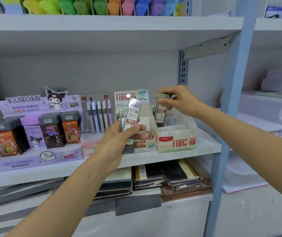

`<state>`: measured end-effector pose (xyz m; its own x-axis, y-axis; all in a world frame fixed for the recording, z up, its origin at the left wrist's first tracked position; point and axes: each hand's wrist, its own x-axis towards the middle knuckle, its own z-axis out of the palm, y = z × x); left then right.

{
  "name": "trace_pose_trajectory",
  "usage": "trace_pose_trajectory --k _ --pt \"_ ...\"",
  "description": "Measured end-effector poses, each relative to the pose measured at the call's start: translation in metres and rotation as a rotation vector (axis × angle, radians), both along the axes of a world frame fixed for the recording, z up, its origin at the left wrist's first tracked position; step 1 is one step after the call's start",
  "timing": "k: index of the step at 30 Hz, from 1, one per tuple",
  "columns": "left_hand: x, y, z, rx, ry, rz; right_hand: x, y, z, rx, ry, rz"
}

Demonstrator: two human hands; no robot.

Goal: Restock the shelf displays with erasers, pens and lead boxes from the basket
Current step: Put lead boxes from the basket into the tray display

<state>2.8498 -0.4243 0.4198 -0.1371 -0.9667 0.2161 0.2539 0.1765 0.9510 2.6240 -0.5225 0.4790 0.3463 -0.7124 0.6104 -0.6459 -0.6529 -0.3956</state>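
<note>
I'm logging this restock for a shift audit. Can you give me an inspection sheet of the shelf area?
Surface: white shelf, carrying display boxes.
Job's things: 0.7 display box and 0.5 display box side by side; pens in a rack left of them.
Clutter: Kuromi display at left; notebooks on the shelf below.
Grips: left grip holds lead boxes, count unclear; right grip pinches a lead box, upright, its lower end inside the 0.7 display box.
Cables: nothing seen.
Surroundings: coloured items above, blurred; paper stacks at right.
</note>
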Motion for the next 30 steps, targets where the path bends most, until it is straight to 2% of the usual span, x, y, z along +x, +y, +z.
trace_pose_trajectory --k 4,8,13,16,18,21,26,30 --pt "-0.001 0.002 0.0 0.002 -0.026 -0.003 0.007 0.0 -0.013 0.075 0.016 -0.032" --pt "-0.005 0.006 0.002 0.015 -0.058 -0.012 0.009 0.001 -0.022 -0.031 0.023 -0.137" --pt "-0.007 0.011 0.004 0.032 -0.151 -0.018 0.0 0.015 -0.014 -0.004 0.191 -0.149" --pt "-0.009 0.011 0.005 0.044 -0.192 -0.022 0.001 0.035 -0.007 -0.012 -0.065 -0.054" --pt "-0.014 0.011 0.005 0.048 -0.223 -0.03 0.008 0.052 -0.006 0.126 -0.268 0.147" --pt "-0.021 0.015 0.005 0.024 -0.25 -0.066 0.017 0.067 -0.007 0.282 -0.271 0.324" --pt "-0.017 0.017 0.006 -0.025 -0.076 -0.094 0.001 0.075 -0.009 0.31 -0.465 0.305" --pt "-0.012 0.02 0.004 -0.056 -0.168 -0.034 -0.009 0.083 -0.019 0.381 -0.405 0.326"
